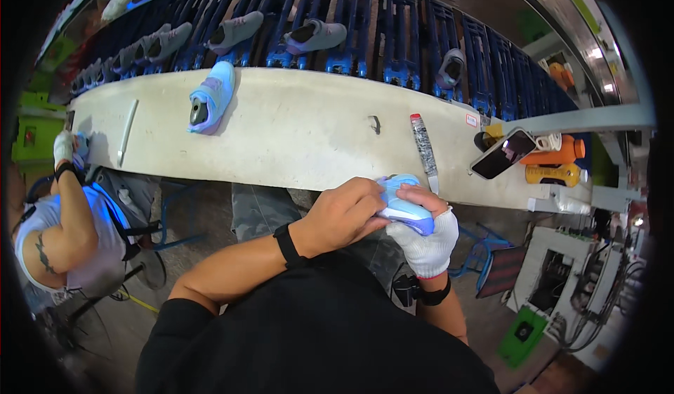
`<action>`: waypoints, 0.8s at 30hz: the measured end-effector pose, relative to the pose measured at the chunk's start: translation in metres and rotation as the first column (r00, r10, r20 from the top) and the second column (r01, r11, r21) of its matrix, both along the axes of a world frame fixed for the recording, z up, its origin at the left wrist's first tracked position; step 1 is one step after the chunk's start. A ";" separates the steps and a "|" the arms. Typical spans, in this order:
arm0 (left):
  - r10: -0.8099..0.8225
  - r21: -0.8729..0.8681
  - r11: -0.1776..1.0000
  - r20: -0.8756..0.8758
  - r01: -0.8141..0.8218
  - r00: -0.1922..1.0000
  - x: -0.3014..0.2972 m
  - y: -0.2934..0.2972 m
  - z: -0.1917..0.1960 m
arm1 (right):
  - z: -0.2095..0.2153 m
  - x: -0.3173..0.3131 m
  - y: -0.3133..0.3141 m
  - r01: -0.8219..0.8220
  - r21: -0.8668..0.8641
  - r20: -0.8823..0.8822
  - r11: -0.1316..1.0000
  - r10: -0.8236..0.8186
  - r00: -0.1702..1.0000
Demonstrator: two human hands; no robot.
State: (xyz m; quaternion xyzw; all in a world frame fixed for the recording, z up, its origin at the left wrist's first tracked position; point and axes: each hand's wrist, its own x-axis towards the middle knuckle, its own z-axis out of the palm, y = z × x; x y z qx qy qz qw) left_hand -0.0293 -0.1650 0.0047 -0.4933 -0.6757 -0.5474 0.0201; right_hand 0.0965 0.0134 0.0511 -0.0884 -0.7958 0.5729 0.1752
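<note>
A light blue shoe (pixel 404 204) with a white sole is held in front of my chest, below the near edge of the white workbench (pixel 309 141). My right hand (pixel 425 243), in a white fingerless knit glove, grips it from underneath. My bare left hand (pixel 344 215), a black band on its wrist, presses on the shoe's top from the left. Most of the shoe is hidden by the two hands.
A second light blue shoe (pixel 210 98) lies on the bench's far side. A knife (pixel 425 152), a phone (pixel 503 153) and orange bottles (pixel 558 152) sit at the right. Grey shoes (pixel 316 36) ride a blue conveyor beyond. Another person (pixel 70 218) works at the left.
</note>
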 end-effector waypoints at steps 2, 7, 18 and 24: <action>-0.028 0.000 1.000 -0.032 0.028 0.999 -0.004 -0.003 0.002 | -0.001 -0.010 0.004 -0.047 0.125 -0.117 0.991 0.062 0.991; -0.116 -0.148 0.979 0.146 0.137 0.982 -0.020 -0.003 0.010 | 0.004 -0.018 0.021 -0.221 0.161 -0.115 0.962 0.241 0.964; -0.209 -0.253 0.939 0.115 0.232 0.971 -0.040 -0.027 -0.001 | -0.004 -0.007 0.020 -0.145 0.140 -0.272 0.979 0.179 0.946; -0.137 -0.242 0.967 -0.239 0.078 0.961 -0.065 -0.047 0.054 | -0.044 -0.035 -0.011 0.102 -0.859 -0.071 0.501 -0.314 0.947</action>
